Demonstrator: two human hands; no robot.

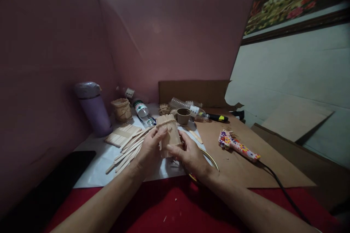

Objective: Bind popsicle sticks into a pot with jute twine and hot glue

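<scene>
Between my two hands is a small container made of craft sticks, held up over the white paper, with a band of twine around its upper part. My left hand grips its left side, the thumb lying across the front. From the right, my right hand holds the lower part, thumb on the front face and fingers behind. Loose craft sticks fan out beside my left hand. A gold-coloured ring lies partly under my right hand.
A purple tumbler, a finished stick pot and plastic bottles stand or lie at the back left. Behind my hands is a small brown cup. A flowered glue gun with a black cord rests on cardboard, right.
</scene>
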